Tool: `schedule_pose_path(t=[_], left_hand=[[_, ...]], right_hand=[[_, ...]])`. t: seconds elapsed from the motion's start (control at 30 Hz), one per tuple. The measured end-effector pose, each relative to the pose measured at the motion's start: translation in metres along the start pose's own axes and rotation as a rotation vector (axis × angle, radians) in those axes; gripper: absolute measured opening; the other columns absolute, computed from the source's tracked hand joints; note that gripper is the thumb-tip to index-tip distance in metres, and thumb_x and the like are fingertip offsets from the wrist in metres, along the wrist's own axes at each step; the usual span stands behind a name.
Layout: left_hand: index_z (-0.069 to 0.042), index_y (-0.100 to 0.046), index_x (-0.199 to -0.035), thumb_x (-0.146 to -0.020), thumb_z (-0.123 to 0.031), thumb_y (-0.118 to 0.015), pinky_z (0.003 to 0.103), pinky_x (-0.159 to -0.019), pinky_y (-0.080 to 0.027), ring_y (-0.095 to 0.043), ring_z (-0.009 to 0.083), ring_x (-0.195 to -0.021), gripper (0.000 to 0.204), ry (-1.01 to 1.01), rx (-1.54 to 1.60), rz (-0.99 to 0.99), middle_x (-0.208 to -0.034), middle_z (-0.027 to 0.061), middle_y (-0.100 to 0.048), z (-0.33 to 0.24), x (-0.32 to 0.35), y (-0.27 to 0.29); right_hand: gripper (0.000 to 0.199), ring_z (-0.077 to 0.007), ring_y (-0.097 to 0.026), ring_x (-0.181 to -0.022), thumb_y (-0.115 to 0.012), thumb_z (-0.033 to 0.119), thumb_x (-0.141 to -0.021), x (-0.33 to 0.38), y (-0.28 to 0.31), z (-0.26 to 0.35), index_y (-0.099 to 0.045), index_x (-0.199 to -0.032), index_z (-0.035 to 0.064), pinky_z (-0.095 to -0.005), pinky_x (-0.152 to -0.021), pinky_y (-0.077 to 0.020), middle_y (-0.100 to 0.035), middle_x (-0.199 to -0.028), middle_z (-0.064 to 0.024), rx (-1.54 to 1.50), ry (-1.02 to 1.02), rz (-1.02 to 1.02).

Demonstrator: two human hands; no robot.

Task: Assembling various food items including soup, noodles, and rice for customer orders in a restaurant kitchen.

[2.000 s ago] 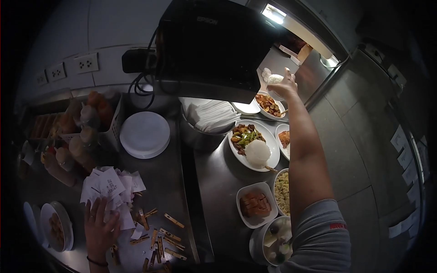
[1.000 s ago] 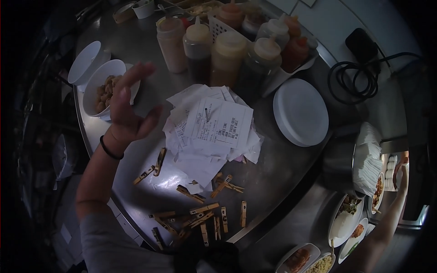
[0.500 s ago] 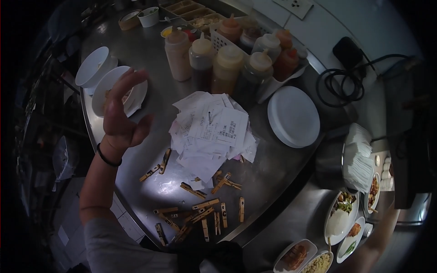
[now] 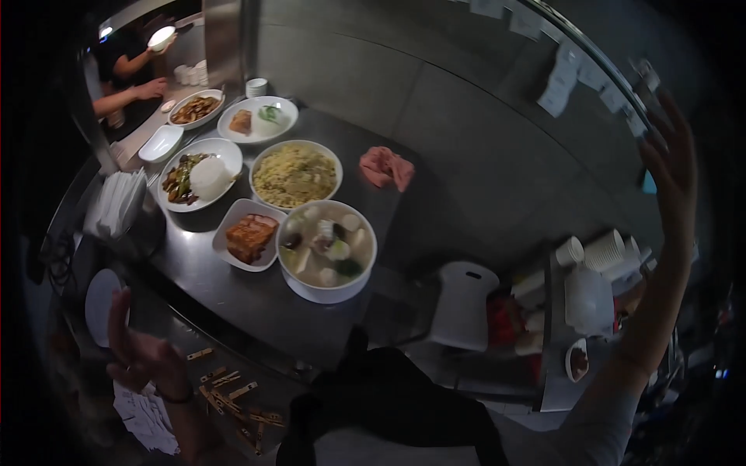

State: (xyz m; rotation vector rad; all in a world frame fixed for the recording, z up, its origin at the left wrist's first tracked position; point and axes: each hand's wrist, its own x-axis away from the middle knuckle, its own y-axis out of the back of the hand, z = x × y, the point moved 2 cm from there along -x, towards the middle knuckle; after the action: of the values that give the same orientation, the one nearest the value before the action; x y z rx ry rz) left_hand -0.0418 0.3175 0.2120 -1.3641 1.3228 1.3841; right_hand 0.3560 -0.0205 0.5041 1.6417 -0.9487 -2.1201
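Observation:
My left hand (image 4: pixel 148 359) is raised at the lower left with its fingers apart, nothing visible in it. It hovers over the steel counter, near a heap of white paper slips (image 4: pixel 144 419) and several wooden clothespins (image 4: pixel 225 388). Far to the right, my right hand (image 4: pixel 673 151) reaches up with outstretched fingers. Closest to it is a metal rail (image 4: pixel 594 48) from which paper slips (image 4: pixel 561 81) hang. No object shows between those fingers, though that area is dim.
On the steel table stand a soup bowl (image 4: pixel 328 245), fried rice (image 4: pixel 295 175), sliced meat (image 4: pixel 250 237) and a rice plate (image 4: pixel 208 177). A pink cloth (image 4: pixel 387 168) lies beside them. Another person's hand (image 4: pixel 151 88) shows through an opening. A white stool (image 4: pixel 464 303) and stacked cups (image 4: pixel 606 250) are at right.
The view has swung right, from the paper heap and sauce bottles to the table of dishes. My right hand has come into view, raised at the rail. My left hand stays lifted and open.

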Motion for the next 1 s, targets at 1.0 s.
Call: schedule_pose_path(t=[1.0], left_hand=[[-0.01,-0.02,-0.132,-0.075,-0.016,-0.064,0.047,-0.093,-0.038,-0.054,0.0307,-0.101,0.072,-0.731,2.25,0.88,-0.113,0.017,-0.052,-1.179,0.222,-0.031]], right_hand=[[0.008,-0.0074,-0.05,-0.071,-0.059,0.009,-0.084,1.056,0.493,0.227,-0.057,-0.086,0.0026,-0.0206,-0.064,-0.0422,-0.058,-0.098,-0.007,0.691,-1.667,-1.698]])
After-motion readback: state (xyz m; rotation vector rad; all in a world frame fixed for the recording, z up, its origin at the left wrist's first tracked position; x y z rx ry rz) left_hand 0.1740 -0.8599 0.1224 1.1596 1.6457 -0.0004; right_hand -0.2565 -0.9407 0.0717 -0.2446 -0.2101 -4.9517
